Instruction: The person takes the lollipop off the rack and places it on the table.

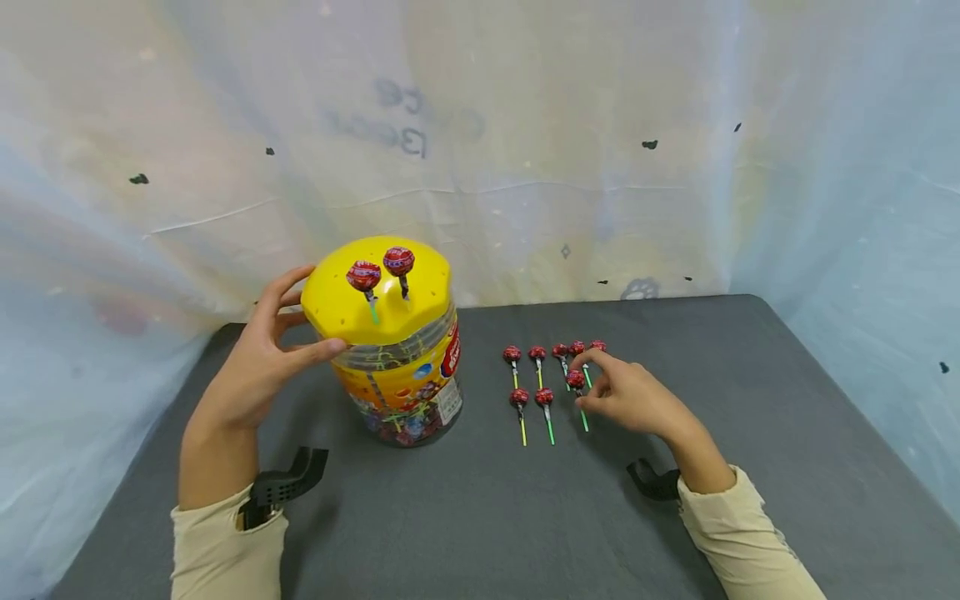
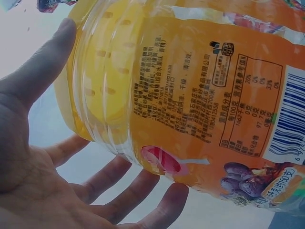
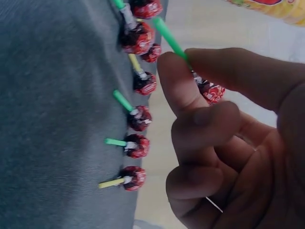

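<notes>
A clear plastic candy jar (image 1: 401,371) with an orange label and yellow lid (image 1: 330,292) stands at the left of the table. Two red-wrapped lollipops (image 1: 363,275) poke up from the lid, heads on top. My left hand (image 1: 255,367) holds the jar's upper left side, thumb at the lid's front edge and fingers spread round the far side. In the left wrist view the fingertips lie along the jar wall (image 2: 190,119). My right hand (image 1: 633,396) pinches a green-sticked lollipop (image 3: 170,38) between thumb and forefinger, its other fingers curled; the head partly shows behind them.
Several more red lollipops (image 1: 519,397) with yellow or green sticks lie in two rows on the dark grey table (image 1: 465,517), near my right hand. A pale printed sheet (image 1: 525,150) hangs behind the table. Black wrist mounts (image 1: 288,482) sit on both forearms.
</notes>
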The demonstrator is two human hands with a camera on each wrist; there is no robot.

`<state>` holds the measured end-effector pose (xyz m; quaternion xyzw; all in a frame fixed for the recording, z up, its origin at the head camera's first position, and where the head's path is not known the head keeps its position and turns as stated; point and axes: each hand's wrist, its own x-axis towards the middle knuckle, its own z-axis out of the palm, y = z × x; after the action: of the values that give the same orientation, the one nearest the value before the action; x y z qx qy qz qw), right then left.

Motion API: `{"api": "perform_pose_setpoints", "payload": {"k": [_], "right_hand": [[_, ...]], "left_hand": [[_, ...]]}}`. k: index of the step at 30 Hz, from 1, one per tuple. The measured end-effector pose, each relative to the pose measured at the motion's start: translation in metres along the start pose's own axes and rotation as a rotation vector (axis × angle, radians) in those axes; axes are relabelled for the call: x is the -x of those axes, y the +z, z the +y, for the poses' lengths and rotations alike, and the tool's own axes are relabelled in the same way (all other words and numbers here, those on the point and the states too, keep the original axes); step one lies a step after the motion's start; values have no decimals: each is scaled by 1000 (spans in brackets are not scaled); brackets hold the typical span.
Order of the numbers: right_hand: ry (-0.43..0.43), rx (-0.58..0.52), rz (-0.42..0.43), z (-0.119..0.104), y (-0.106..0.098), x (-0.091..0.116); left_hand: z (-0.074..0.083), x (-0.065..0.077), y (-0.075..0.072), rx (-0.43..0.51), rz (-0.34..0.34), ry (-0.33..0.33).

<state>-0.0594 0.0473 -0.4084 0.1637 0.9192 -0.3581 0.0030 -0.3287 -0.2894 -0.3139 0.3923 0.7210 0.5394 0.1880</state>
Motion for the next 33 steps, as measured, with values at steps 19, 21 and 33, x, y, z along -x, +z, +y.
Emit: {"api": "perform_pose_setpoints", "payload": {"k": [19, 21, 33], "right_hand": [[31, -49, -96, 20, 13, -10], [35, -49, -107, 21, 15, -11], [57, -69, -102, 22, 17, -12]], "left_hand": [[3, 0, 2, -14, 0, -4], [3, 0, 1, -21, 0, -9], [2, 0, 0, -1, -2, -7]]}}
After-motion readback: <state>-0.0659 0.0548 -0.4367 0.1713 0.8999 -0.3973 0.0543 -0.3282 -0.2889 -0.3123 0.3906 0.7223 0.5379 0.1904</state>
